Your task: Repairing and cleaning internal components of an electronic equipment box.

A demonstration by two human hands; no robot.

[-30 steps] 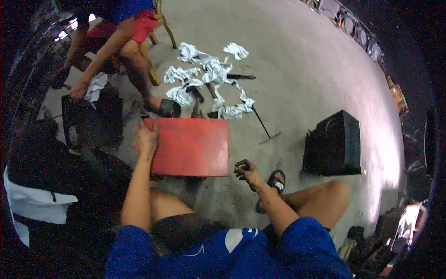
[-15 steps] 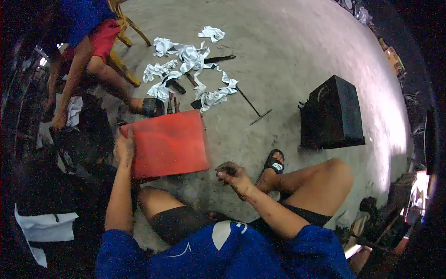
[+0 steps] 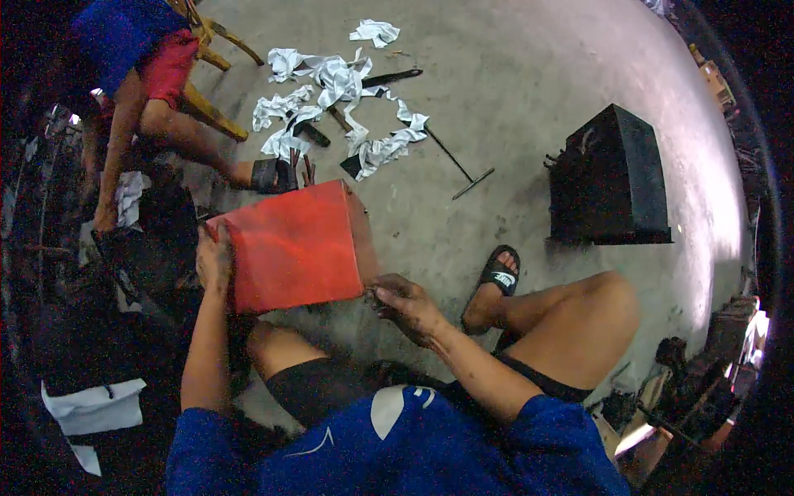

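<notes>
My left hand point(image 3: 213, 260) grips the left edge of a red box point(image 3: 294, 248) held between my legs. The box is tilted, and its narrow right side shows. At its lower right corner my right hand point(image 3: 404, 304) has its fingers curled together; what they hold is too small and dark to make out. Just beyond the box lie metal tools point(image 3: 306, 169) and crumpled white paper or cloth scraps point(image 3: 339, 83). A black T-shaped bar point(image 3: 471, 183) lies farther right on the concrete floor point(image 3: 496, 83).
A co-worker point(image 3: 132, 50) by a yellow wooden chair point(image 3: 211, 116) reaches toward dark items at left. A black metal box point(image 3: 608, 182) stands at right. A white sheet point(image 3: 95, 405) lies at lower left, and clutter point(image 3: 678, 388) lines the right edge.
The red box has moved left and turned, now showing its right side. My right hand has moved left, to the box's lower right corner. The view has shifted.
</notes>
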